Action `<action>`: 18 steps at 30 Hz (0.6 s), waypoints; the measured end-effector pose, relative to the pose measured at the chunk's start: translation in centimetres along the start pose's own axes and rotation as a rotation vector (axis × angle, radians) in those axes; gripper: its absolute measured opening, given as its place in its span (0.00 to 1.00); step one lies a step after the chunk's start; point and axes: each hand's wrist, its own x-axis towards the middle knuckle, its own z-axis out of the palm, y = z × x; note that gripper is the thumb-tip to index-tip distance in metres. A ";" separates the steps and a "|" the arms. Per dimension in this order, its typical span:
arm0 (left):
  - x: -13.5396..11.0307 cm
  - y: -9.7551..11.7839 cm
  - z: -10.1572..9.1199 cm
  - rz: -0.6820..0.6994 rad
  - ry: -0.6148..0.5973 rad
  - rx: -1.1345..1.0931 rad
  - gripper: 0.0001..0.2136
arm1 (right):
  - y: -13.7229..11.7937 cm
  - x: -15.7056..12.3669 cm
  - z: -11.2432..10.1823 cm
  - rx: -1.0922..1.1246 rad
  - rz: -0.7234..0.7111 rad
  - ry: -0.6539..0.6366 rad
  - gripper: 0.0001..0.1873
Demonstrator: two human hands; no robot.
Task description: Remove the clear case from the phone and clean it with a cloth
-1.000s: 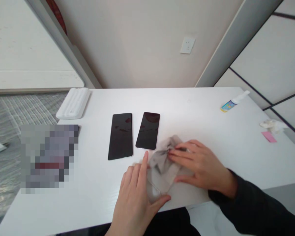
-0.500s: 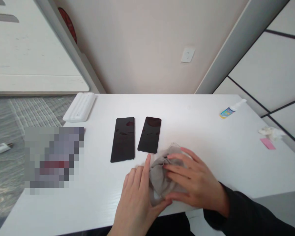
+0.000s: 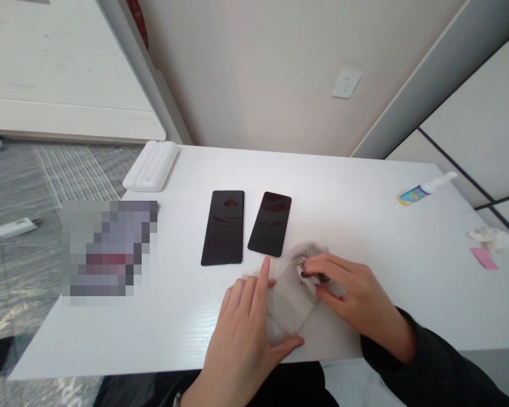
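Note:
A crumpled grey cloth point(image 3: 290, 299) lies bunched on the white table in front of me, and something thin and transparent may sit inside it. My left hand point(image 3: 241, 333) grips the cloth's lower left side between its thumb and spread fingers, with the index finger pointing up. My right hand point(image 3: 348, 288) pinches the cloth's upper right fold between fingertips and thumb. Just beyond my left index finger are a small black phone point(image 3: 269, 224) and, to its left, a larger black phone point(image 3: 223, 228), both face up and untouched.
A white ribbed plastic case point(image 3: 150, 165) stands at the table's far left corner. A blurred patch point(image 3: 108, 249) hides the table's left part. At the right are a small spray bottle point(image 3: 419, 192), a crumpled tissue point(image 3: 490, 239) and a pink note point(image 3: 484, 258).
My right hand has drawn back and pinches a smaller fold, and the cloth lies flatter under my left hand. The whole view has shifted and tilted with my head.

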 end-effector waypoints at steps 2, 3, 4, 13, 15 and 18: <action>0.0 0.0 0.0 0.001 0.001 -0.004 0.68 | 0.7 -0.4 -0.6 -0.126 0.008 0.038 0.12; 0.0 0.0 0.0 0.001 0.001 -0.006 0.68 | 0.7 -0.5 -0.6 -0.177 -0.013 0.038 0.13; 0.0 0.0 0.0 -0.002 0.001 -0.005 0.68 | 0.5 -0.7 -0.5 -0.187 -0.052 0.018 0.13; -0.1 -0.2 0.2 -0.002 -0.004 0.009 0.65 | 0.2 0.7 0.1 -0.142 -0.273 -0.151 0.13; -0.1 -0.2 0.3 0.004 -0.003 0.010 0.65 | 0.2 0.8 0.2 -0.076 -0.336 -0.174 0.12; -0.1 -0.3 0.3 0.000 0.009 0.029 0.64 | 0.3 0.8 0.3 0.095 -0.443 -0.233 0.11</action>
